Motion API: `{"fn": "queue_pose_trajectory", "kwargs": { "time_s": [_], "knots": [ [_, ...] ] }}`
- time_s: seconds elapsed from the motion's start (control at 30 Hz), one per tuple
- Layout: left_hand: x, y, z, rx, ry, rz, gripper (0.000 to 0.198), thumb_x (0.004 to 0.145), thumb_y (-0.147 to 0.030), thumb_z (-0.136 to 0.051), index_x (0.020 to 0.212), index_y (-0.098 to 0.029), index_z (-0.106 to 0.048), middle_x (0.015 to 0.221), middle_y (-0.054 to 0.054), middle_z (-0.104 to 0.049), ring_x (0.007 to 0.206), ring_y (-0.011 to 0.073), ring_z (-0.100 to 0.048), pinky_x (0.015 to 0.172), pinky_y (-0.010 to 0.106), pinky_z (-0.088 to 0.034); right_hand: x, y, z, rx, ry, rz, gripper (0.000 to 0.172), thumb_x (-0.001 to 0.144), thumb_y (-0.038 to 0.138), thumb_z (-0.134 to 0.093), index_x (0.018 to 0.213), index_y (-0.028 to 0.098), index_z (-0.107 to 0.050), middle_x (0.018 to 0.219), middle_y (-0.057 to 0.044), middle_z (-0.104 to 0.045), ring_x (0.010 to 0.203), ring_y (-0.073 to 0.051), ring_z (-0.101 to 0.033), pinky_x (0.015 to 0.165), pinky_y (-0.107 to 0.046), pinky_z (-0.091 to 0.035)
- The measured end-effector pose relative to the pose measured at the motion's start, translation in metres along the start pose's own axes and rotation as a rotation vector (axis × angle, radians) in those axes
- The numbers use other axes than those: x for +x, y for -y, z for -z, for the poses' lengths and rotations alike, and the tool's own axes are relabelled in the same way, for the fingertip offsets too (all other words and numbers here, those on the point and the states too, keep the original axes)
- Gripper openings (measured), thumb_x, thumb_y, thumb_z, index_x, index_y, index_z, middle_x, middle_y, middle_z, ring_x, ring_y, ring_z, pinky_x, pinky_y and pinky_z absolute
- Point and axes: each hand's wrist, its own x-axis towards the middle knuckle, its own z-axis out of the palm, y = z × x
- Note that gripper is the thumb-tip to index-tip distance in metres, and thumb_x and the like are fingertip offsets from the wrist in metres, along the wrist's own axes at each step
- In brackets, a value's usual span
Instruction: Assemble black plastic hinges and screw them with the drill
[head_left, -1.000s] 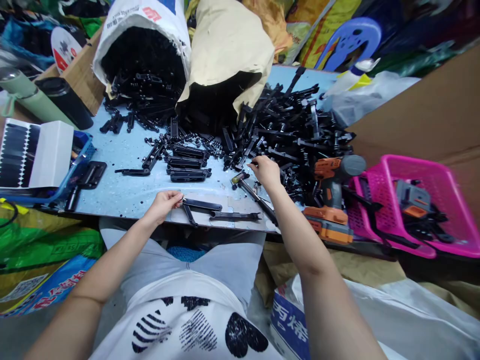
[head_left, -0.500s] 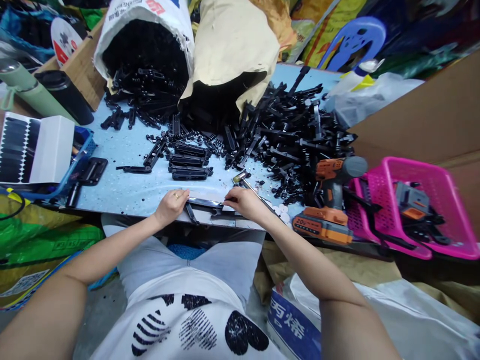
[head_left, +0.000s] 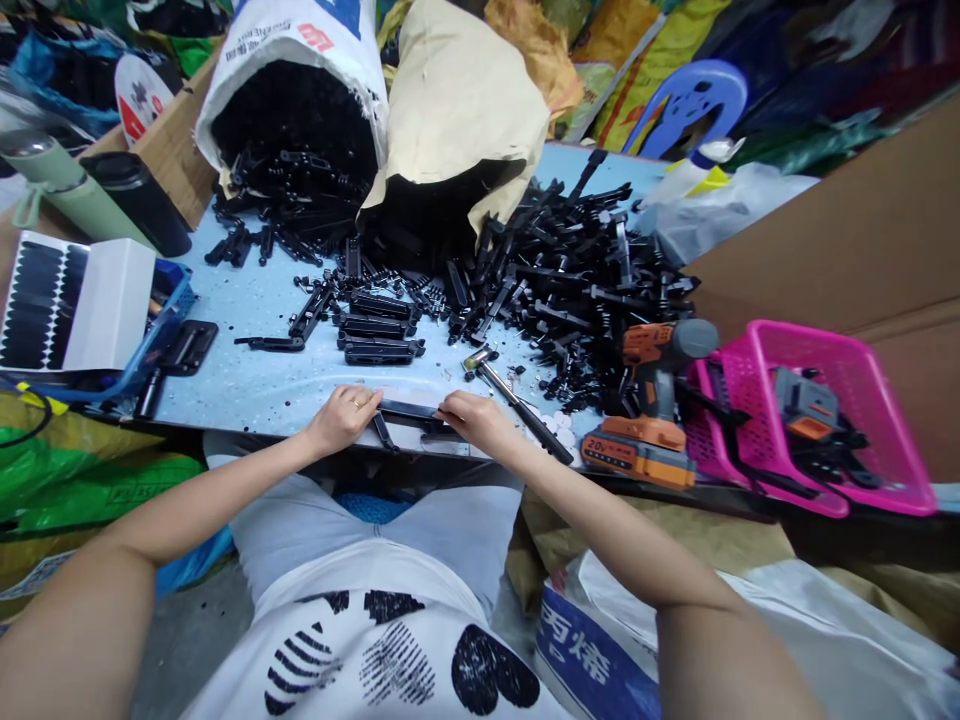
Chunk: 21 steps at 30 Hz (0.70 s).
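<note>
Both grips now pinch the long black plastic bar (head_left: 409,410) at the near edge of the worktop (head_left: 247,385), the left hand (head_left: 345,415) on one end and the right hand (head_left: 469,418), back from the pile of black parts (head_left: 585,262), on the other, so the bar is steadied from both sides.

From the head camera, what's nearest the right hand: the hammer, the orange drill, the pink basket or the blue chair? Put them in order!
1. Hammer, just right of the right hand holding the black bar.
2. Orange drill, farther right.
3. Pink basket, beyond the drill, far right.
4. Blue chair, far back, upper right.
</note>
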Motion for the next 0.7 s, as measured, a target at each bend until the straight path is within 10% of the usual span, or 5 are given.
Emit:
{"fn": "queue_pose_trajectory", "kwargs": {
  "time_s": [0.17, 0.37, 0.57, 0.7],
  "knots": [
    [0.025, -0.037, -0.003, 0.051, 0.142, -0.101, 0.041, 0.089, -0.033, -0.049, 0.126, -0.014, -0.05, 0.126, 0.018, -0.054, 0.124, 0.0311, -0.044, 0.102, 0.05, -0.03, -0.031, -0.022, -0.03, 0.084, -0.134, 0.073, 0.032, 0.091, 0.037, -0.049, 0.117, 0.019, -0.057, 0.11, -0.013, -0.063, 0.102, -0.021, -0.06, 0.085, -0.037, -0.049],
    [0.061, -0.068, -0.028, 0.045, 0.375, 0.061, 0.043, 0.085, -0.045, -0.055, 0.112, -0.011, -0.052, 0.103, 0.015, -0.06, 0.099, 0.0284, -0.054, 0.083, 0.04, -0.038, -0.046, -0.035, -0.049, -0.127, -0.068, 0.089, 0.049, 0.091, 0.041, -0.049, 0.133, 0.015, -0.046, 0.099, -0.012, -0.065, 0.09, -0.021, -0.059, 0.077, -0.034, -0.047],
    [0.054, -0.071, -0.024, 0.084, 0.354, 0.052, 0.045, 0.088, -0.045, -0.049, 0.118, -0.011, -0.049, 0.11, 0.014, -0.059, 0.103, 0.027, -0.052, 0.085, 0.037, -0.037, -0.036, -0.05, -0.031, -0.213, 0.037, 0.302, 0.045, 0.094, 0.04, -0.042, 0.131, 0.014, -0.046, 0.093, -0.009, -0.064, 0.083, -0.017, -0.056, 0.074, -0.029, -0.043],
    [0.042, -0.063, -0.017, 0.218, 0.322, -0.058, 0.053, 0.091, -0.044, -0.045, 0.13, -0.008, -0.043, 0.124, 0.019, -0.053, 0.105, 0.0277, -0.053, 0.085, 0.038, -0.038, -0.037, -0.047, -0.022, -0.427, -0.016, 0.152, 0.051, 0.089, 0.057, -0.043, 0.096, 0.011, -0.064, 0.077, -0.01, -0.062, 0.073, -0.019, -0.055, 0.063, -0.028, -0.037]
  ]
}}
